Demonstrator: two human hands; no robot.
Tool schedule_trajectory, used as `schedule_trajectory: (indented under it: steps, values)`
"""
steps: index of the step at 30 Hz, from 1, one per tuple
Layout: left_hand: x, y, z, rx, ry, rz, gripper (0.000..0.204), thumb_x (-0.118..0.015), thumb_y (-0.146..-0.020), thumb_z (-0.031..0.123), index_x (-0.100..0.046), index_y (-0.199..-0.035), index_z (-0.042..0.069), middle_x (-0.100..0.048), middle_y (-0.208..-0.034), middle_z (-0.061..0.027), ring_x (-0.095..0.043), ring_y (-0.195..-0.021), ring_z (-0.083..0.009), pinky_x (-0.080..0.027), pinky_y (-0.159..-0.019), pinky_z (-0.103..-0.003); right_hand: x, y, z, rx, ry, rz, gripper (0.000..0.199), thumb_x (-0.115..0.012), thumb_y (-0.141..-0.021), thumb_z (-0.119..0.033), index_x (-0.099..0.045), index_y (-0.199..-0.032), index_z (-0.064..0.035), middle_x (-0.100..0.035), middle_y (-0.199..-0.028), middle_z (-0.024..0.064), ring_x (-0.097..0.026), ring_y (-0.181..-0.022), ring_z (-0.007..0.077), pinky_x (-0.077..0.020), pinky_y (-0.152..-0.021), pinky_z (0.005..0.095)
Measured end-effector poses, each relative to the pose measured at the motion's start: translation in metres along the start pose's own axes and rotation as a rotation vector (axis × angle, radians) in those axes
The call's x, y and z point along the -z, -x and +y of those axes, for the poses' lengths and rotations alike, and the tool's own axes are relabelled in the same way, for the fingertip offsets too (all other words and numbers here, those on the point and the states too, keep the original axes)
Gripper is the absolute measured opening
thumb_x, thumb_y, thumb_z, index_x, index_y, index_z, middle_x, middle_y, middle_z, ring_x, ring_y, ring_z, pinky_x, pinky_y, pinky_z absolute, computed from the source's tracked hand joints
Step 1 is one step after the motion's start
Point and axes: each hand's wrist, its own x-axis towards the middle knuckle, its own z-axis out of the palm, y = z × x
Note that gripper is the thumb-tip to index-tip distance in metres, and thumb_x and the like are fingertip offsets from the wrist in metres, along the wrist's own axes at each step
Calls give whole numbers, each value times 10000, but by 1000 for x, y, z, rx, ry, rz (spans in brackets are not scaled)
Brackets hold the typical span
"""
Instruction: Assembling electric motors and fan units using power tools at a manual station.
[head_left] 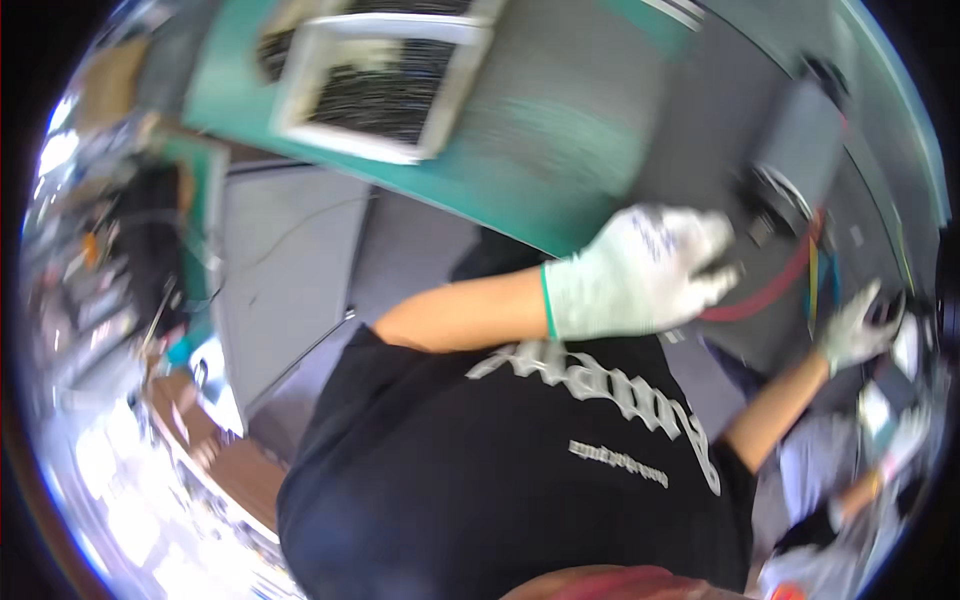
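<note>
My left hand (pixel 645 272), in a white glove with a green cuff, hovers over the near edge of the green work table (pixel 535 215). Its fingers are apart and nothing shows between them. To its right is a grey cylindrical device (pixel 800 140) with a dark end, and a red cable (pixel 755 300) runs close to the fingertips. Farther right, my gloved right hand (pixel 855 335) reaches out with fingers spread. A dark patch lies between those fingers; blur hides whether it is a thing or background.
On the table at upper left stands a white box (pixel 425 140) holding many thin dark pieces. A grey panel (pixel 290 270) lies left of the table, and brown cartons (pixel 235 470) sit at lower left. Another person's gloved hand (pixel 905 440) is at far right, below my right hand.
</note>
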Motion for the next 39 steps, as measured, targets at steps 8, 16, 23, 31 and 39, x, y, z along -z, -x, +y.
schedule_trajectory:
  steps: [8,16,23,31,39]
  values:
    - [257,56,-122,639,-971,667,371,-632,-886,325,-683,-1069,6,-707,-1008,-220,-676,-970,-386,-522,-874,-431,13,20,29,182,-152,-779,586,-458,-1013,-442,-460,-1452,-55,-447,-1471,209,-384,-1374,362,-270,-1148,438]
    - [348,36,-226,760,-920,472,373,-626,-873,312,-683,-1103,24,-693,-1086,-220,-649,-1047,-383,-509,-918,-431,8,36,13,122,-79,-753,596,-459,-1014,-453,-426,-1469,-70,-414,-1474,220,-363,-1387,372,-281,-1145,445]
    - [347,22,-238,796,-890,440,398,-619,-865,342,-685,-1108,34,-685,-1100,-232,-645,-1058,-382,-504,-934,-430,16,37,0,59,-22,-774,639,-486,-1000,-463,-389,-1487,-61,-387,-1493,224,-350,-1398,373,-273,-1154,437]
    - [368,33,-264,564,-1022,471,358,-584,-881,273,-657,-1115,13,-684,-1078,-239,-641,-1053,-396,-502,-921,-449,11,28,-1,119,103,-846,638,-581,-956,-365,-379,-1492,-84,-394,-1470,239,-360,-1382,393,-308,-1136,450]
    - [365,43,-245,522,-594,608,294,-623,-881,181,-646,-1103,-10,-704,-1028,-193,-678,-931,-285,-525,-839,-381,11,24,14,168,71,-878,660,-605,-934,-318,-361,-1502,-87,-368,-1484,234,-361,-1379,389,-306,-1142,448]
